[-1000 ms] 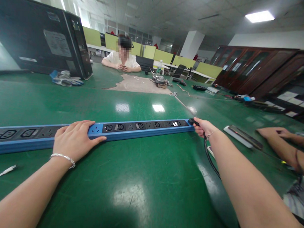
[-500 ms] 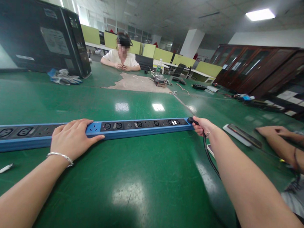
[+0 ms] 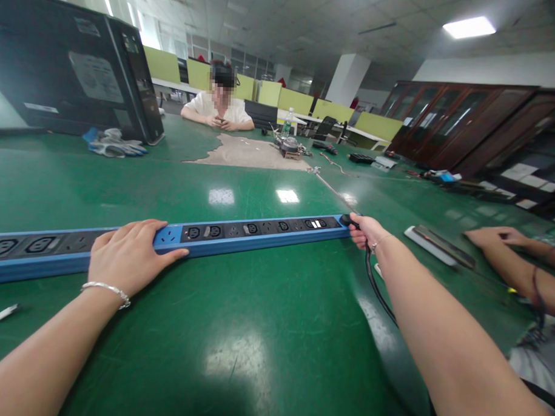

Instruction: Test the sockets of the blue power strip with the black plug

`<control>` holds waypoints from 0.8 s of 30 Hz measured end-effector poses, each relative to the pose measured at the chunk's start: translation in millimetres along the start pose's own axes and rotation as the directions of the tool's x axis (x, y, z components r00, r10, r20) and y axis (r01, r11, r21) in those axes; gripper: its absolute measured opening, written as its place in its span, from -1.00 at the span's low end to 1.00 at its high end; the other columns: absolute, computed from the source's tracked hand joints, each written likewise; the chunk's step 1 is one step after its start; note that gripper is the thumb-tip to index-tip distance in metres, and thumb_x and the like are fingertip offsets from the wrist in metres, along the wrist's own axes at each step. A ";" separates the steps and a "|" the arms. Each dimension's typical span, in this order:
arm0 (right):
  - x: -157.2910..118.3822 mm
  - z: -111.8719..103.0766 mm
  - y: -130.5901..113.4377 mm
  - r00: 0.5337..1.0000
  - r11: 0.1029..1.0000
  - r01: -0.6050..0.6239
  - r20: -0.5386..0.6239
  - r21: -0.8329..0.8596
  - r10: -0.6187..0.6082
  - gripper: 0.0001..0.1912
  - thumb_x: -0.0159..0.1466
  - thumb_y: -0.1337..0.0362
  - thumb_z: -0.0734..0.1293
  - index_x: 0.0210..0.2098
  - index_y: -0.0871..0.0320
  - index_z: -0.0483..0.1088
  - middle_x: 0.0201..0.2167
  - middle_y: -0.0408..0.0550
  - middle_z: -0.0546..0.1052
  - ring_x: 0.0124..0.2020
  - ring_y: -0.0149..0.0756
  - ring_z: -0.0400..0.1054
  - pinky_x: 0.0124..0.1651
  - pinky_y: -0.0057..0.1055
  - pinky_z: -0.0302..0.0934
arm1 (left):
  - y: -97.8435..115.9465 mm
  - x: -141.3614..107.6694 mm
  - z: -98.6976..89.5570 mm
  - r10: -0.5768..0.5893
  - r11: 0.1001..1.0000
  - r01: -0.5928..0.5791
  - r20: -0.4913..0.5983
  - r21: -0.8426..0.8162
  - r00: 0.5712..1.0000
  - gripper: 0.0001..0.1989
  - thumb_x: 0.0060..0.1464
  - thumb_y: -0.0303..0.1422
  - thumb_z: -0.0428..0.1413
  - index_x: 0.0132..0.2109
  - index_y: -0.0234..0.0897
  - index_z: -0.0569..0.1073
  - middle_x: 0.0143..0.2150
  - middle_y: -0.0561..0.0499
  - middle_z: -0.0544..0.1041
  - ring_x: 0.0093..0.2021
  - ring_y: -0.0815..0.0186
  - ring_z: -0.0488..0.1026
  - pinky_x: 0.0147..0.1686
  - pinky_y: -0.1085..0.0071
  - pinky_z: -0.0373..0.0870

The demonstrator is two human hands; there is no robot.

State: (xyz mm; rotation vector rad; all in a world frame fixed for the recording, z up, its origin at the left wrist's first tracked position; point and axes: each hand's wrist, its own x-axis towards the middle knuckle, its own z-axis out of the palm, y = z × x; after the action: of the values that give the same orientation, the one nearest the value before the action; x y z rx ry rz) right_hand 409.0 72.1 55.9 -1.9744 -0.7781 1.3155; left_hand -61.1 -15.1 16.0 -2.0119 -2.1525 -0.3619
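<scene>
At the upper left of the frame, shows a dark computer case (image 3: 77,73) and, just beside its lower front edge, a pair of work gloves (image 3: 113,144) on the green table (image 3: 255,334). At the lower left edge, shows a white cable tip (image 3: 3,315) near the left forearm, apart from the power strip.

Left of centre, lays the left hand (image 3: 126,256) crosswise over the blue power strip (image 3: 262,238), grasping with fingers over the top and thumb along the near side. Stretches the power strip flat on the table from the left edge to right of centre, long axis nearly level, rising slightly rightward.

At upper centre, seats another person (image 3: 217,112) beyond the table, with a bottle (image 3: 288,123) off to the right.

Right of centre, clasps the black cord end (image 3: 345,220) in the closed fingers of the right hand (image 3: 365,232), right at the power strip's right end. From these fingers, finds the power strip directly leftward, roughly in line with its long axis; has the right hand nearer that end, the left well back along the length. Cannot tell cord end merely touching from cord end fixed in. Trails the cord (image 3: 378,294) down past the right wrist.

At the right edge, rests a co-worker's hands (image 3: 490,237) on the table.
</scene>
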 end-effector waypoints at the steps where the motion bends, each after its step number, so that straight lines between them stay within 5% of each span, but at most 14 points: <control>1: -0.9 1.5 1.8 1.000 1.000 0.018 -0.020 0.008 -0.018 -0.54 0.36 -0.01 -0.02 -0.58 0.09 -0.01 -0.86 -0.35 -0.06 -0.85 -0.56 -0.23 -0.75 -0.58 -0.34 | 0.0 -0.1 -0.1 0.001 1.000 -0.001 0.002 -0.003 1.000 -0.29 -0.04 0.20 -0.10 0.09 -0.22 0.31 0.09 -0.16 0.43 0.12 0.01 0.31 0.09 0.07 0.16; 9: 0.2 -1.2 5.8 0.997 0.997 0.013 0.076 0.075 -0.018 -0.54 0.36 0.00 -0.01 -0.59 0.10 -0.03 -0.85 -0.35 -0.06 -0.85 -0.57 -0.24 -0.74 -0.58 -0.34 | -0.8 -0.2 1.8 -0.007 1.000 0.007 0.005 0.001 1.000 -0.29 -0.03 0.20 -0.10 0.09 -0.20 0.31 0.09 -0.15 0.43 0.12 0.04 0.31 0.09 0.09 0.15; 24: 3.9 -2.5 -1.7 0.998 0.998 -0.048 0.039 0.039 0.046 -0.53 0.36 -0.01 0.00 -0.59 0.09 -0.02 -0.84 -0.35 -0.06 -0.84 -0.56 -0.22 -0.77 -0.59 -0.32 | -2.6 0.2 6.8 0.000 1.000 0.001 -0.050 0.018 0.999 -0.31 -0.04 0.19 -0.08 0.07 -0.19 0.33 0.05 -0.12 0.46 0.08 0.04 0.34 0.06 0.09 0.19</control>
State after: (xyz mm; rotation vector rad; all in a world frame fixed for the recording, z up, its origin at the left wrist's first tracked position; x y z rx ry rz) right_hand 412.4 75.7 55.7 -1.9524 -0.7221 1.3890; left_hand -63.5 -13.1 9.4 -1.9717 -2.1189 -0.3874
